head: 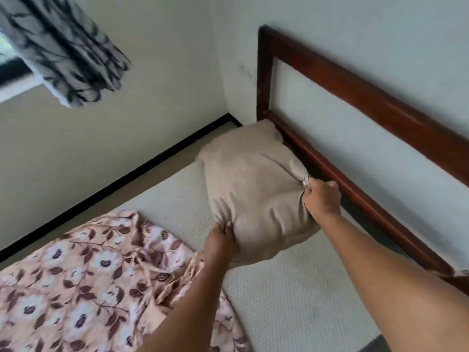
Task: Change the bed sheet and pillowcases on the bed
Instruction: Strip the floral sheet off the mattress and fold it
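1. A beige pillow (253, 194) lies on the mattress (291, 301) at its head end. The pillow's far corner touches the lower rail (368, 204) of the headboard (355, 97).
2. The left hand (223, 235) grips the pillow's near edge. Its fingers dig into the cloth, which creases around them.
3. The right hand (322, 199) clutches a bunch of the pillow's fabric at its right side, just beside the rail. Folds radiate across the pillow from this grip.
4. A small pale bit shows at the right fingertips. What it is cannot be told.
5. Both forearms are bare and reach in from the lower edge. The left forearm (190, 301) crosses above the edge of the sheet (88, 288).
6. The sheet is peach with white flowers and brown leaves. It lies crumpled on the mattress at lower left, near the pillow but apart from it.
7. The mattress shows a pale, dotted weave around the pillow and toward the lower right.
8. The headboard is a dark wooden frame around a pale panel, standing against the right wall.
9. A black strip (114, 189) runs along the foot of the left wall (127, 123), beside the mattress's far edge.
10. A grey curtain (63, 52) with a black pattern hangs at upper left, beside a window (10, 69). Both are blurred.
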Demonstrator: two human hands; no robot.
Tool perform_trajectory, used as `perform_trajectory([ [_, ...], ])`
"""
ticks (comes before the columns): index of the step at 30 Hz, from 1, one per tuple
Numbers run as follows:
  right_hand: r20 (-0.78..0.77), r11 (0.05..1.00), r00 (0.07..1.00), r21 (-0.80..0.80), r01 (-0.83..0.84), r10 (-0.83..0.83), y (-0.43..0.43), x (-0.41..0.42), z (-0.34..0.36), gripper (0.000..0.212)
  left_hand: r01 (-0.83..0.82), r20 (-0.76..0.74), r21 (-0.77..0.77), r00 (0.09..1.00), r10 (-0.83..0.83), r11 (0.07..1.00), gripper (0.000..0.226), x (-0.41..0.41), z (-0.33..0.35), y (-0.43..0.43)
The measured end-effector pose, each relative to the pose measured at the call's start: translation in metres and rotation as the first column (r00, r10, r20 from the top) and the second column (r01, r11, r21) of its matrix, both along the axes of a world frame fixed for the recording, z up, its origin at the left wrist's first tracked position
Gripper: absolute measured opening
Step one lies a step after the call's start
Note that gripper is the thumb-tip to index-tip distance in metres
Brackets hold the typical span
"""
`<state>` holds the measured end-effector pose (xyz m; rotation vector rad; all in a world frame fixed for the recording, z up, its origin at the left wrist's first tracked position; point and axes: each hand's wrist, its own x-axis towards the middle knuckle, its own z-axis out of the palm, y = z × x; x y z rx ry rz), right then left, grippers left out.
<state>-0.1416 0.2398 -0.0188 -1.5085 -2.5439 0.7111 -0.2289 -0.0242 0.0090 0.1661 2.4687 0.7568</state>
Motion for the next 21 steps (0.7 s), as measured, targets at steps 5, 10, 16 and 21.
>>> perform_trajectory([
  [5,0.311,0.965,0.950,-0.253,0.071,0.011,0.029,0.045,-0.075,0.037,0.140,0.361,-0.155,0.930,-0.076,0.978,0.034,0.039,-0.088,0.024],
  [10,0.360,0.965,0.930,-0.260,0.024,0.073,0.017,0.079,-0.105,0.054,0.188,0.393,-0.191,0.914,-0.101,0.963,0.058,0.079,-0.105,0.015],
  [16,0.399,0.969,0.884,-0.132,-0.207,0.243,-0.029,0.078,-0.076,0.078,0.350,0.314,-0.184,0.907,-0.282,0.918,0.079,0.092,-0.078,-0.009],
  [21,0.361,0.874,0.796,-0.167,-0.457,0.485,-0.100,0.060,-0.031,0.075,0.377,0.218,-0.196,0.917,-0.335,0.905,0.085,0.094,-0.050,-0.051],
])
